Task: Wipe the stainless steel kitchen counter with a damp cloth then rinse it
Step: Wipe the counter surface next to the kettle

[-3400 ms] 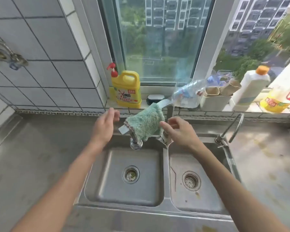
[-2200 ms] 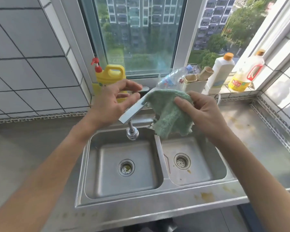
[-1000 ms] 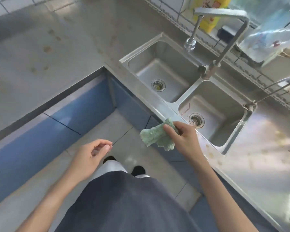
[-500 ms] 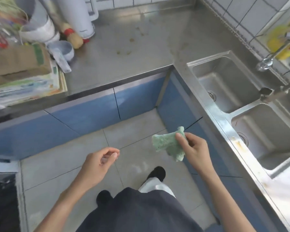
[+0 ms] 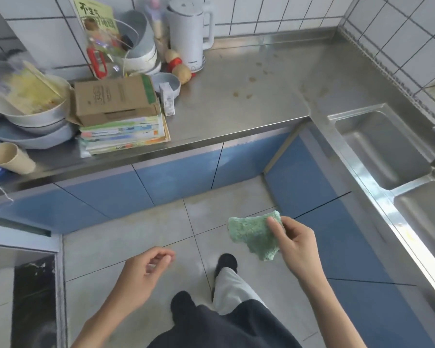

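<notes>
My right hand (image 5: 295, 243) pinches a crumpled green cloth (image 5: 254, 234) over the tiled floor, away from any surface. My left hand (image 5: 146, 272) hangs lower and to the left, fingers loosely curled, holding nothing. The stainless steel counter (image 5: 249, 101) runs along the back wall and turns the corner to the right; brownish stains dot its bare stretch. The double sink (image 5: 382, 149) is set into the right run of the counter.
The counter's left part holds stacked bowls (image 5: 33, 116), a cardboard box on books (image 5: 116, 104), a white kettle (image 5: 189, 33), a small bowl (image 5: 166, 85) and a paper cup (image 5: 9, 158). Blue cabinet fronts (image 5: 176, 179) stand under the counter. My feet are on the tiles.
I took the cloth off the faucet with my right hand and turned left from the sink; the cluttered back counter has come into view. My left hand has stayed free.
</notes>
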Demonstrator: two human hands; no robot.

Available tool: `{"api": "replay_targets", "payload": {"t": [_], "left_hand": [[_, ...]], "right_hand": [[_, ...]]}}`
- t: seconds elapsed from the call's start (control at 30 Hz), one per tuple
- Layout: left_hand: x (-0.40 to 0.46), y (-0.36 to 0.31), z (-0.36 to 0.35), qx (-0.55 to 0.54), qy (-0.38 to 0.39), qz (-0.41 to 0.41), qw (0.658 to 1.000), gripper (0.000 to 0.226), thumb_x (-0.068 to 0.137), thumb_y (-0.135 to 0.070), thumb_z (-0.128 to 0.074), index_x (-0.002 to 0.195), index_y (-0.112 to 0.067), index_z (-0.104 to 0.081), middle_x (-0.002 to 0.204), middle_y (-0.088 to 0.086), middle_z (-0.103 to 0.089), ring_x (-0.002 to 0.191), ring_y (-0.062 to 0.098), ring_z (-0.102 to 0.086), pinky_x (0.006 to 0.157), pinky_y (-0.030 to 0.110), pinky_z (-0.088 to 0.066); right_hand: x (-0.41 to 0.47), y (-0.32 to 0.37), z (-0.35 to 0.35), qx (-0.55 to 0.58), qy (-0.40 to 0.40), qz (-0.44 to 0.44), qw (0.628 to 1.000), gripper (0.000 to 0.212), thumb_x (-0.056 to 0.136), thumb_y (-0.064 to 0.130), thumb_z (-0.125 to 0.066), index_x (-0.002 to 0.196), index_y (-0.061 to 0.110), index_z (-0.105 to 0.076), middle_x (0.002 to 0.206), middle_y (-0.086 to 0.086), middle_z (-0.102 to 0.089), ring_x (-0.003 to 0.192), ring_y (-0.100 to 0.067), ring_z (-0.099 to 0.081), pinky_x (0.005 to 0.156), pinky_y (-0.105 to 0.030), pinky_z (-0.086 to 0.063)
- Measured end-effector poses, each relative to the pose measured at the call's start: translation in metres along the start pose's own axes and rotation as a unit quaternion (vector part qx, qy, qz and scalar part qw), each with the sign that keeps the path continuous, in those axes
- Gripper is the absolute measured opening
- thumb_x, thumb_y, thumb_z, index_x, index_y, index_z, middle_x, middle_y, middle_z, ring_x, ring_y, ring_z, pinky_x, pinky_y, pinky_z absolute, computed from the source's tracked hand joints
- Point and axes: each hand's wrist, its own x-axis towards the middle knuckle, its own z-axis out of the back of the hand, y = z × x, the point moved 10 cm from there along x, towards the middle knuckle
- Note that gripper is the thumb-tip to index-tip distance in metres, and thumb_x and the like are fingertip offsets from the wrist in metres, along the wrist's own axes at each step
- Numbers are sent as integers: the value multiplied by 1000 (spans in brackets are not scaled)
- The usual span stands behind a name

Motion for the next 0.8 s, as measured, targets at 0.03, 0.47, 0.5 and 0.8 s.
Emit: {"api": "replay_targets", "payload": {"t": [0.03, 0.47, 0.5, 0.8], "left_hand": [[4, 2, 5, -7, -3, 3, 1000, 19, 99, -18, -65, 95, -32, -76, 97, -16, -79, 93, 2, -75, 90, 28, -59], [144, -70, 69, 23, -37, -37, 998, 18, 99, -20, -65, 95, -34, -75, 96, -21, -78, 91, -5, -73, 80, 10, -53], [158, -81, 75, 28, -39, -39, 998, 18, 99, -21, -65, 95, -35, -75, 96, -21, -78, 92, -6, -72, 83, 13, -54], [282, -191, 94, 67, -3, -131, 989, 15, 100, -21, -64, 107, -30, -73, 102, -21, -76, 100, -1, -71, 92, 24, -58]], "right_hand": [[2, 4, -7, 2, 0, 2, 1000, 50, 99, 35, -64, 83, -11, -58, 69, -30, -48, 64, -19, -37, 61, -36, -32], [135, 62, -53, -4, 14, 30, 999, 43, 97, 30, -67, 79, -8, -60, 74, -31, -55, 61, -28, -45, 60, -54, -45], [150, 70, -54, -11, 23, 39, 999, 40, 96, 29, -68, 78, -6, -61, 73, -29, -56, 60, -32, -47, 59, -54, -45], [283, 154, -93, -133, 180, 159, 962, 15, 92, 28, -72, 83, 16, -70, 69, -7, -62, 60, -22, -52, 61, -42, -47]]}}
